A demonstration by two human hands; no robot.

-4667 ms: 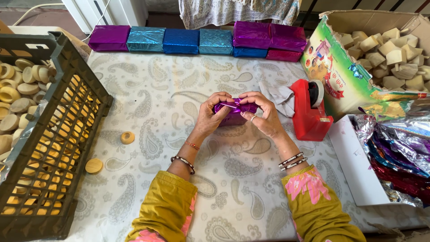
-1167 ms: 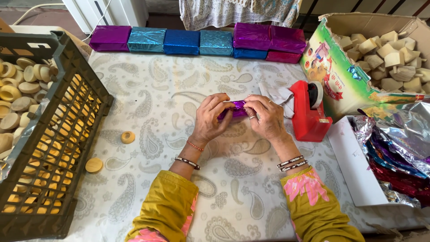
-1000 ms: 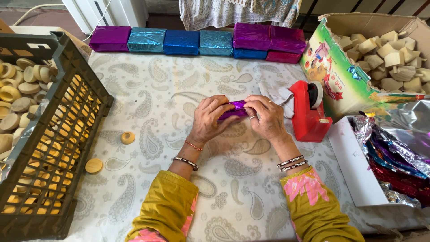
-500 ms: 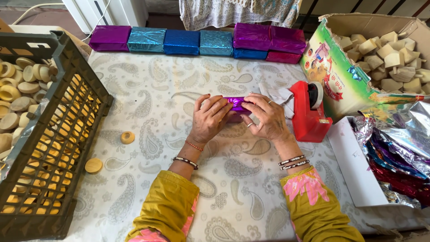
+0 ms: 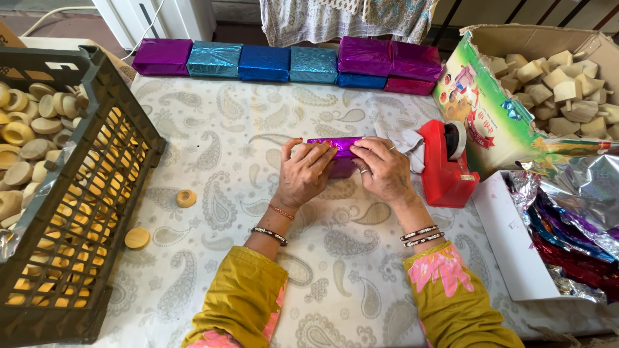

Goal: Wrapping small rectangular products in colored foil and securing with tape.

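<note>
Both hands, left hand (image 5: 308,173) and right hand (image 5: 383,169), press down gripping one purple foil-wrapped block (image 5: 340,149), seven wrapped blocks (image 5: 290,62) lined behind, two wooden discs (image 5: 186,198) loose.

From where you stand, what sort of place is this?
Probably a small home workshop for wrapping handmade goods. A row of foil-wrapped blocks lines the table's far edge, a red tape dispenser stands ready, and a cardboard box holds pale unwrapped blocks.

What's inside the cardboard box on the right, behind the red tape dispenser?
The open cardboard box holds a heap of pale, blocky chunks, piled near its rim. Only the top layer shows; whatever lies deeper is covered by the pile and the box's printed wall.
</note>
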